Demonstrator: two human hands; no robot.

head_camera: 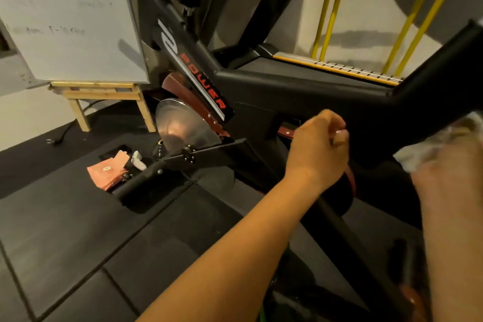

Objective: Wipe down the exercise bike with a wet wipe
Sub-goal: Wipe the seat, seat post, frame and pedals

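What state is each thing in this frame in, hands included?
exercise bike: upright
left hand: fingers curled, nothing seen held
right hand: blurred, holds wet wipe
wet wipe: bunched, at the bike's frame
pink packets: lying on floor
plug: unplugged, on floor

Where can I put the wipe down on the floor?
The bare floor mat at the lower left, between the pink packets and the left forearm, is free. So is the mat between the easel legs and the packets. It's crowded by the flywheel, where the packets and a white thing lie.
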